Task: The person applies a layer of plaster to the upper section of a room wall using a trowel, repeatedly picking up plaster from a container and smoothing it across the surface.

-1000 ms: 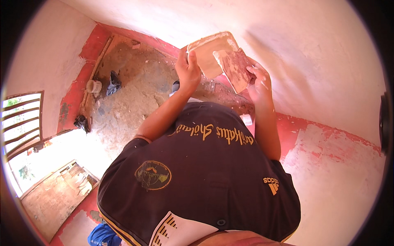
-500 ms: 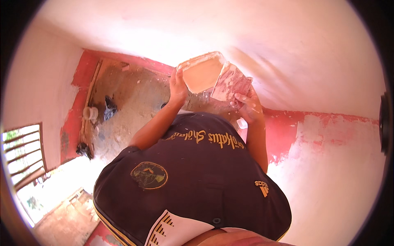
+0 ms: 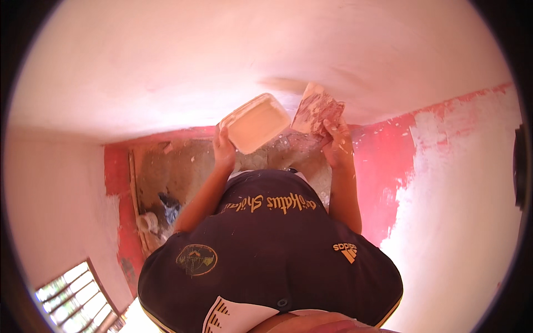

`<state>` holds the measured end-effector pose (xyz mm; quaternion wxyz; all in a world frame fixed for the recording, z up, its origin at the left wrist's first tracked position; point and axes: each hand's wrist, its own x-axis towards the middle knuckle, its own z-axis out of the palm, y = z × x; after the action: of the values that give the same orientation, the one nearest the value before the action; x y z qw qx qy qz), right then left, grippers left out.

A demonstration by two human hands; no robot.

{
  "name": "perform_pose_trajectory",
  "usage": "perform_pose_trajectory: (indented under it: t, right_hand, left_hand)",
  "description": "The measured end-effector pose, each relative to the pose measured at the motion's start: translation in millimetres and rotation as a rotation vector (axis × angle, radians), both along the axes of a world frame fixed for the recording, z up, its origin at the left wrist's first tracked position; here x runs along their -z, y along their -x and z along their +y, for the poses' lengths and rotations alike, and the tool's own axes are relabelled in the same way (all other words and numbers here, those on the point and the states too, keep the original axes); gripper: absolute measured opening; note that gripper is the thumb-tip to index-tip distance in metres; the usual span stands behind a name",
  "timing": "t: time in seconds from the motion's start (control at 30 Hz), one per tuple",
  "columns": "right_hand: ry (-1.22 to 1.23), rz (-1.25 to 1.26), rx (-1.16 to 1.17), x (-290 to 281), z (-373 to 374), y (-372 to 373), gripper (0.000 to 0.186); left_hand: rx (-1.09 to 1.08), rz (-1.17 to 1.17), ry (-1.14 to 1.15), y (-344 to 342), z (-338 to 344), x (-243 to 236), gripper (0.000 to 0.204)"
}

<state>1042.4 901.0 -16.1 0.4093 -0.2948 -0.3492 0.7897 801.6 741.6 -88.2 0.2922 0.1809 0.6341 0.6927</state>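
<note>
My left hand (image 3: 224, 149) grips one side of a shallow rectangular plastic tray (image 3: 256, 123) with rounded corners and pale, creamy paste in it. Fingers of my right hand (image 3: 337, 143) are closed on the lower edge of a flat, squarish spreader plate (image 3: 315, 111), smeared with whitish and reddish paste. A small gap separates the plate from the tray's right side. Both are held up in front of me, close to the whitish wall (image 3: 211, 72), where a shadow falls behind the plate. White flecks of paste dot my right hand.
Red paint bands the wall foot (image 3: 383, 161), with white patches over it at right. On the brown, stained floor (image 3: 189, 150) at left lie a whitish bucket (image 3: 147, 223) and a dark plastic bag (image 3: 170, 208). A barred window (image 3: 78, 294) is at lower left.
The spreader plate has come away from the tray's rim, which it overlapped before. My view has turned, and the tray now appears lower and further left.
</note>
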Motion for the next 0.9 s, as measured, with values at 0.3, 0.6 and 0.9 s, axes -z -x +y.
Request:
perform_pose_trajectory:
  t: [0.3, 0.6, 0.9]
  right_hand:
    - [-0.359, -0.162, 0.651, -28.4, 51.5, 0.0, 0.015]
    - [-0.781, -0.974, 1.245, -16.9, 119.4, 95.0, 0.047]
    - [-0.99, -0.744, 1.028, -19.8, -11.2, 213.8, 0.041]
  left_hand:
    - [0.124, -0.243, -0.038, 96.4, -79.1, 10.1, 0.042]
    - [0.168, 0.032, 0.048, 165.5, -131.4, 1.9, 0.044]
    - [0.116, 0.001, 0.053, 186.8, -149.0, -3.9, 0.046]
